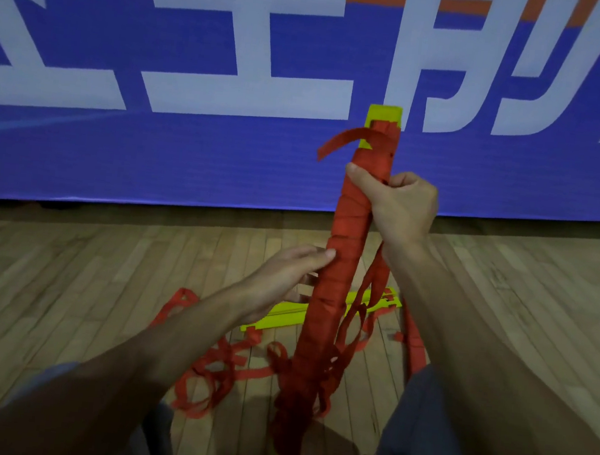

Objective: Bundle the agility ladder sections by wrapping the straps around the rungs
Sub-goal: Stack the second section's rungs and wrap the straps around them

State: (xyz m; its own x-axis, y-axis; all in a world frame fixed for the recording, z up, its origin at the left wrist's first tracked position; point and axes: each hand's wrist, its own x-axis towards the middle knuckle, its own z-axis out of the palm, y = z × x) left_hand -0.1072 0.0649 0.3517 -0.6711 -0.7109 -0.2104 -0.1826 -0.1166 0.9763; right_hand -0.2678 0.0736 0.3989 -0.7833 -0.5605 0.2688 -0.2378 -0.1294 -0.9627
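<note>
A bundle of yellow ladder rungs (383, 114) stands nearly upright in front of me, wound almost top to bottom in red strap (338, 268). My right hand (401, 204) grips the bundle near its top, thumb pressed across the wrapping. My left hand (286, 277) rests its fingertips flat against the bundle's left side at mid-height, fingers apart. A loose strap end (337, 140) curls out at the top left. More red strap (225, 364) lies tangled on the floor around the bundle's base. Another yellow rung (281, 316) lies flat on the floor behind the bundle.
The floor (63, 276) is wooden boards. A blue and orange banner (187, 160) with large white characters runs along the wall right behind the bundle. My knees in grey fabric (416, 443) frame the lower edge.
</note>
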